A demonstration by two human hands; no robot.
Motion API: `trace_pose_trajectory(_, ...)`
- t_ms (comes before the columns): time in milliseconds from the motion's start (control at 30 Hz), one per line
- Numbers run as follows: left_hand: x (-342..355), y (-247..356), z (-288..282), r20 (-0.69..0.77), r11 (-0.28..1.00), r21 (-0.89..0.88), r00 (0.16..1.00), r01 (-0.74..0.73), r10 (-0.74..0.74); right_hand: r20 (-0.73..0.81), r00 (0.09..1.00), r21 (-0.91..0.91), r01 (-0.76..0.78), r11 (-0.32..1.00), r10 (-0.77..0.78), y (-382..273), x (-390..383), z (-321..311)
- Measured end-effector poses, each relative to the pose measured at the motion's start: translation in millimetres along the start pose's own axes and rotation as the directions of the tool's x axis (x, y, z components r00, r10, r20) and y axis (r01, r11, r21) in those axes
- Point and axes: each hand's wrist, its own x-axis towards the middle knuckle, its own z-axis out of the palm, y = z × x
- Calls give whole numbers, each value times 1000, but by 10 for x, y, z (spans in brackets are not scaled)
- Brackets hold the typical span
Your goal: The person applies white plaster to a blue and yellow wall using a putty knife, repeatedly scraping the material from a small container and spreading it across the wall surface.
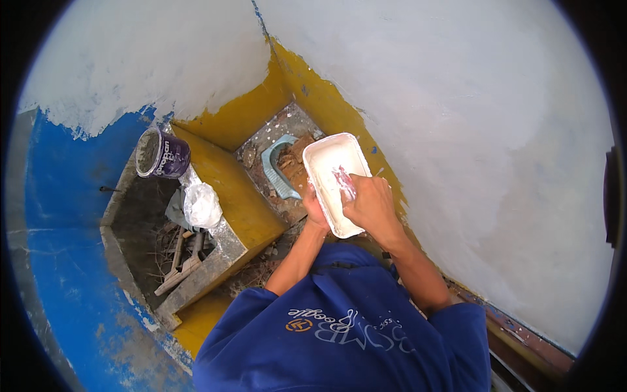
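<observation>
My left hand [313, 209] grips the left side of a white rectangular plastic tray [323, 157], whose inside is coated in creamy white material. My right hand [366, 202] is closed on a small tool [343, 179], smeared white with some red showing, held down inside the tray. The tool's exact kind is hard to make out, as my fingers and the white smears hide much of it. The tray is held in front of my body, above a low yellow-walled corner.
A purple bucket [170, 157] and crumpled white bag [202, 206] sit on a concrete ledge [227, 238] left, above a cavity with wood scraps [186, 261]. A pale-blue curved piece [274, 170] lies among rubble [294, 121]. Blue wall [65, 228] stands left, white-coated wall [496, 163] right.
</observation>
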Motion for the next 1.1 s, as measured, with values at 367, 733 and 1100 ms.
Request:
trace_pose_trajectory(367,-94,-344,49,104,995,-77,992,-60,68,43,989,94,134,986,-139,105,-167,-214)
trace_pose_trajectory(733,-37,-231,184,-25,992,108,997,-69,72,20,999,-17,35,999,-34,114,-23,-266)
trace_pose_trajectory(1100,535,179,152,-23,984,96,989,147,-146,-92,986,178,-121,977,139,-25,359,-2)
